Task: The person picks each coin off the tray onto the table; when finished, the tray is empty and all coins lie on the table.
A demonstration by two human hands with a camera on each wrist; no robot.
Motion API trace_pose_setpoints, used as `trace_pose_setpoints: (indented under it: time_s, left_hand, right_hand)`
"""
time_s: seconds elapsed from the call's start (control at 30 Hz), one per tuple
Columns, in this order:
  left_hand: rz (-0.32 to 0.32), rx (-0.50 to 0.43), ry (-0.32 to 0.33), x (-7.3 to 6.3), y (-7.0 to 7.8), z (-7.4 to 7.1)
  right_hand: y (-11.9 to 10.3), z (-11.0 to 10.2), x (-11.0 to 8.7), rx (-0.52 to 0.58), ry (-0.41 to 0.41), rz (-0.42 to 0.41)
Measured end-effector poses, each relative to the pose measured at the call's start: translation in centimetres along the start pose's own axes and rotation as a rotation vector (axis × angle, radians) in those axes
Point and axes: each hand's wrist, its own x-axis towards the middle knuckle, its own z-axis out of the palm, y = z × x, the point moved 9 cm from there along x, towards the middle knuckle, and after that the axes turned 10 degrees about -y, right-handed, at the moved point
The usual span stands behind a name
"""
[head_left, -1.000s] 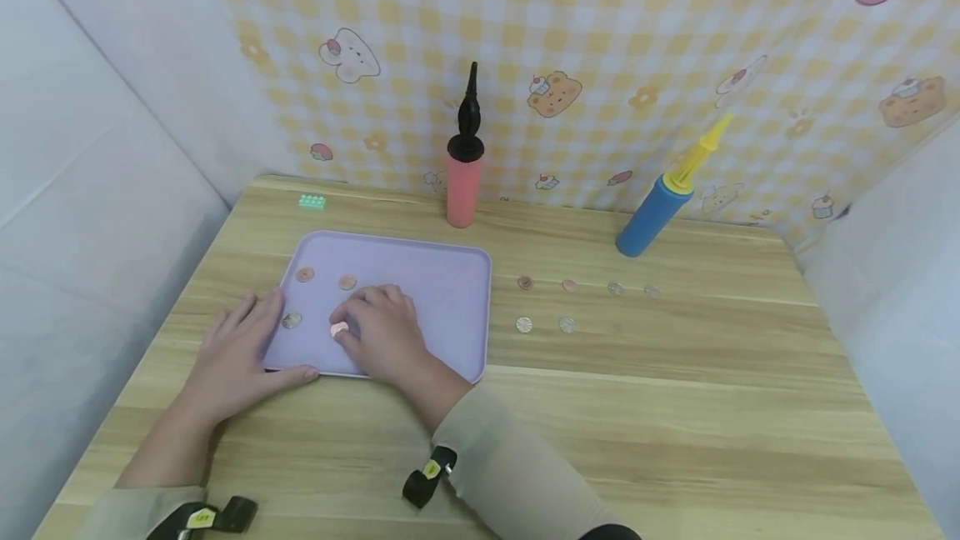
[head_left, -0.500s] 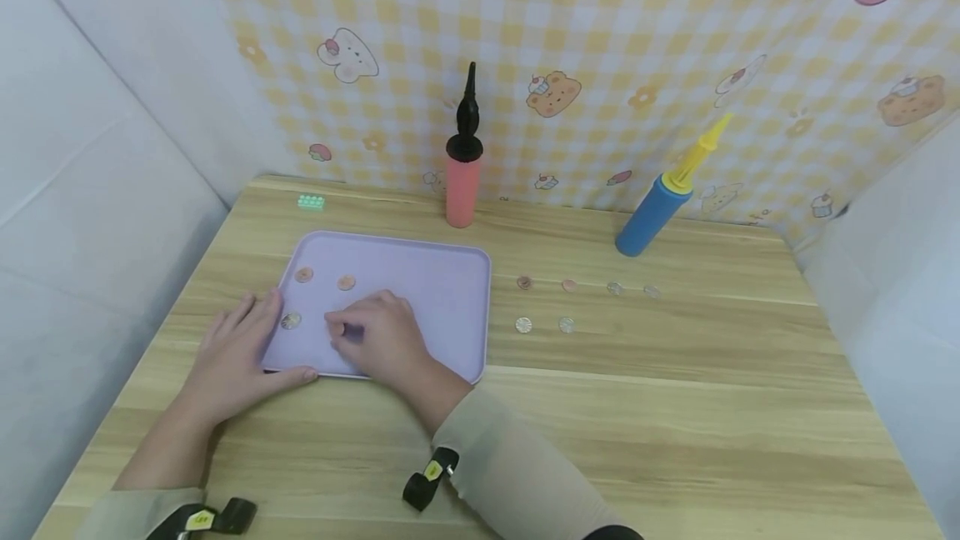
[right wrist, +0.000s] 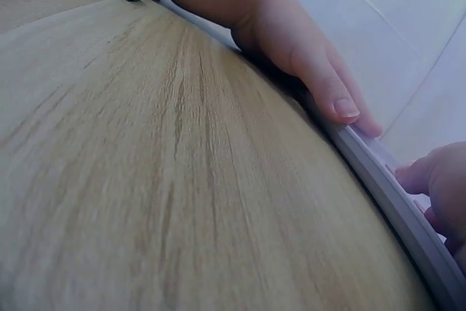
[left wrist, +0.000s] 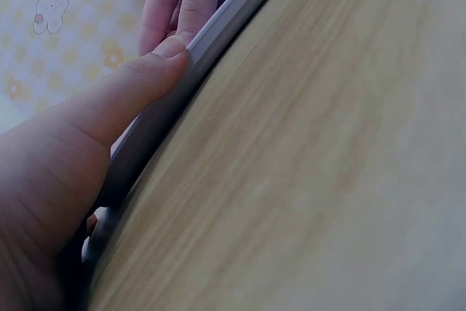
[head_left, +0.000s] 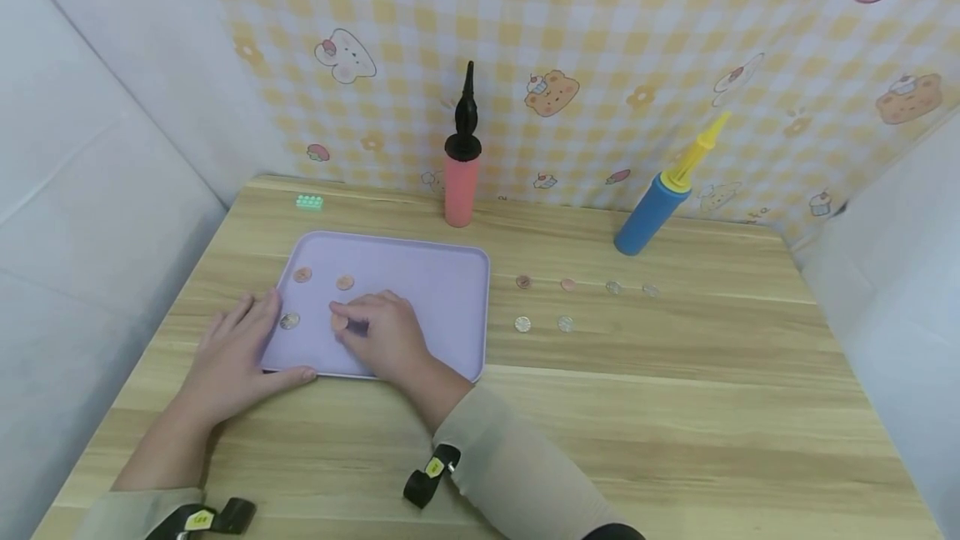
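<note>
A lilac tray (head_left: pixel 450 307) lies on the table, its front left corner between the spread thumb and straight fingers of my left hand (head_left: pixel 238 357). In the left wrist view, that thumb (left wrist: pixel 156 67) rests along the tray's edge. Over the tray, my right hand (head_left: pixel 386 336) holds a copper coin (head_left: pixel 340 322) between curled index finger and thumb. Whether this coin touches the tray, I cannot tell. Two more copper coins, one at the left (head_left: pixel 302 274) and one nearer the middle (head_left: pixel 345 282), lie farther back in the tray. A silvery coin (head_left: pixel 289 321) lies beside my left fingertips.
Right of the tray, several coins lie in two rows, among them a dark copper coin (head_left: pixel 523 282) and a silver coin (head_left: pixel 522 324). A pink pump (head_left: pixel 461 190) and a blue pump (head_left: pixel 651 215) stand behind. A mint toy brick (head_left: pixel 309 202) lies at back left.
The coin at my right fingertips went from showing, to hidden behind the fingers, to showing again, as finger and thumb shifted slightly. My left hand and the tray stay in place.
</note>
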Motion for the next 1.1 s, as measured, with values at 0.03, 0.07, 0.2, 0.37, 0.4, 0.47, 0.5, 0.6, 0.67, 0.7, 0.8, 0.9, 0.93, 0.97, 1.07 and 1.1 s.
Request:
trace_pose_setpoints:
  time_s: [0.03,0.07,0.2,0.37,0.4,0.47,0.5,0.6,0.67,0.7,0.8,0.9,0.93,0.97,1.07,1.1]
  left_hand:
    - [-0.001,-0.002,0.001,0.0,0.0,0.0]
    - [-0.001,-0.005,0.002,0.0,0.0,0.1]
    - [0.001,-0.013,0.005,0.0,-0.1,0.1]
    - [-0.005,-0.028,0.004,0.1,0.0,0.0]
    - [-0.010,-0.030,0.003,0.1,0.0,0.0]
    - [-0.015,-0.031,0.002,0.0,0.0,-0.1]
    - [-0.017,-0.031,0.001,0.0,0.0,-0.1]
    - [-0.022,-0.030,0.002,-0.1,0.0,-0.2]
    - [-0.023,-0.030,-0.002,0.0,0.1,-0.2]
    - [-0.025,-0.030,-0.004,0.1,0.1,-0.2]
    - [-0.031,-0.032,-0.013,0.1,0.1,-0.1]
    - [-0.029,-0.035,-0.016,0.1,0.2,-0.1]
    - [-0.028,-0.036,-0.016,0.1,0.2,-0.1]
    - [-0.027,-0.034,-0.016,0.1,0.2,-0.1]
    - [-0.028,-0.035,-0.014,0.1,0.1,-0.2]
    - [-0.027,-0.035,-0.013,0.0,0.0,-0.2]
  right_hand:
    - [0.0,0.0,0.0,0.001,-0.003,-0.002]
    - [0.0,0.0,-0.1,-0.008,-0.007,-0.006]
    - [-0.2,0.2,-0.2,-0.061,-0.029,-0.029]
    - [-0.2,0.4,-0.4,-0.098,-0.065,-0.038]
    - [-0.2,0.4,-0.4,-0.092,-0.075,-0.036]
    - [-0.1,0.6,-0.5,-0.087,-0.102,-0.026]
    - [0.0,0.6,-0.5,-0.082,-0.113,-0.026]
    - [0.1,0.6,-0.8,-0.037,-0.145,-0.022]
    - [0.4,0.4,-1.0,-0.017,-0.157,-0.025]
    - [0.6,0.3,-1.2,-0.009,-0.162,-0.027]
    - [0.9,-0.1,-1.6,0.003,-0.172,-0.028]
    - [1.1,-0.7,-2.0,0.006,-0.174,-0.034]
    - [1.1,-0.9,-2.2,-0.006,-0.171,-0.039]
    - [1.1,-1.1,-2.3,-0.019,-0.169,-0.047]
    - [1.0,-1.6,-2.8,-0.079,-0.157,-0.082]
    - [1.0,-1.8,-2.9,-0.100,-0.152,-0.093]
